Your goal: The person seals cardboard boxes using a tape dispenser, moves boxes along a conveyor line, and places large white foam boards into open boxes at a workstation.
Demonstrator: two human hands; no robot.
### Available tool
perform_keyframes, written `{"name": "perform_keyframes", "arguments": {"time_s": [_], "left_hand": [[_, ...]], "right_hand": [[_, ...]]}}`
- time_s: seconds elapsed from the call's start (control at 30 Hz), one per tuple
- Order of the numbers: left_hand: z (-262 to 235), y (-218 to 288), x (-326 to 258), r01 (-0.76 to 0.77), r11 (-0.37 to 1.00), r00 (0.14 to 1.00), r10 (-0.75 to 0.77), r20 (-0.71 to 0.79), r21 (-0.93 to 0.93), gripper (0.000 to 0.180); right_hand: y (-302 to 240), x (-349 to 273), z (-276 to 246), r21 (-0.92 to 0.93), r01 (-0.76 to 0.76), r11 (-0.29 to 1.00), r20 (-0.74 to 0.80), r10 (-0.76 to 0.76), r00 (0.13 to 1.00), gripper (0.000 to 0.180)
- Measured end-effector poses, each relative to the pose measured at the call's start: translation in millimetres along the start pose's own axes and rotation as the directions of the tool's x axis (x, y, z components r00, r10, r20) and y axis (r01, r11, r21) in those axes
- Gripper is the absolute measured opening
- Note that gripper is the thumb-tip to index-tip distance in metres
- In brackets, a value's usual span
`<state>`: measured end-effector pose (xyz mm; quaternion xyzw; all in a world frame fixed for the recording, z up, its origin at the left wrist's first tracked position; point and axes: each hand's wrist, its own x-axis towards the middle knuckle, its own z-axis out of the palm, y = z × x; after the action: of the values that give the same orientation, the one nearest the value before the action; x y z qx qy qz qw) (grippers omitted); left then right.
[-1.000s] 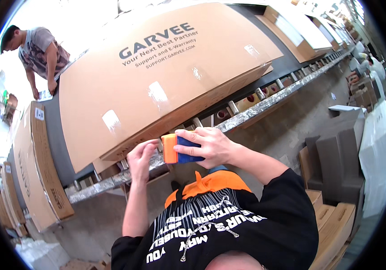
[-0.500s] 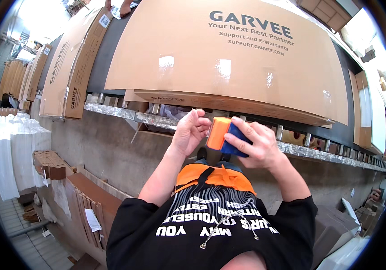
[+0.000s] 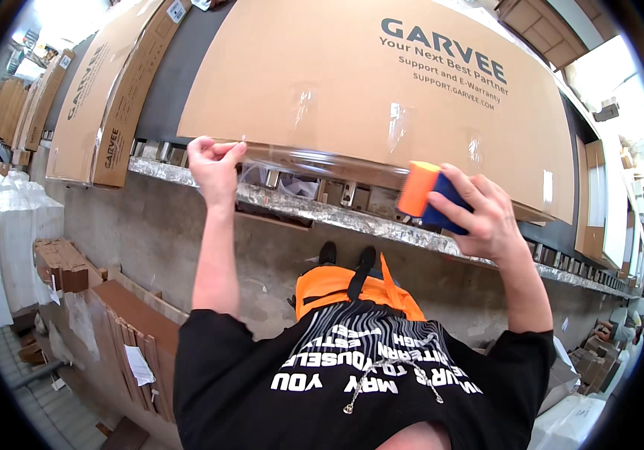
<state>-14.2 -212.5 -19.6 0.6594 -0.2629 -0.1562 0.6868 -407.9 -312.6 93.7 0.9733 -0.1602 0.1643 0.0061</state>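
- While your left hand (image 3: 213, 161) pinches the free end of the clear tape (image 3: 314, 159), fingers closed on it, the strip lies stretched along the lower edge of the large cardboard box (image 3: 352, 82).
- Your right hand (image 3: 479, 214) is wrapped tight around the tape dispenser (image 3: 431, 196), an orange and blue block, held at the same lower edge of the box, toward its right-hand end.
- Box: flat, brown, resting on the roller conveyor (image 3: 322, 210); its long side faces you, glossy tape patches showing on the face.
- Step in hand, as judged: sealing the box's lower seam, with the tape drawn out between your two hands but seemingly not yet pressed down all along.
- Next move, as judged: calls for keeping the strip taut and level with the seam, pressing it flat from the left end rightward, then cutting at the dispenser.
- Nearby: further flat boxes (image 3: 100, 97) on the conveyor to your left; folded cardboard (image 3: 123, 330) on the floor below; white wrapped bundles (image 3: 3, 240) at far left.
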Motion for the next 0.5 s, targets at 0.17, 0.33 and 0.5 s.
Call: {"name": "perform_keyframes", "arguments": {"time_s": [0.17,0.33,0.5], "left_hand": [[17,-15,8,-0.021,0.98,1.0,0.017,0.022,0.197,0.044],[21,-19,11,0.024,0.935,0.994,0.014,-0.106,0.353,0.047],[10,-11,13,0.003,0.568,0.972,0.192,-0.137,0.823,0.062]], "right_hand": [[7,5,10,-0.076,-0.074,0.994,0.18,0.087,0.98,0.066],[4,22,29,-0.081,-0.123,0.989,0.282,0.141,0.949,0.064],[2,34,46,-0.109,-0.144,0.984,0.365,0.174,0.915,0.068]]}}
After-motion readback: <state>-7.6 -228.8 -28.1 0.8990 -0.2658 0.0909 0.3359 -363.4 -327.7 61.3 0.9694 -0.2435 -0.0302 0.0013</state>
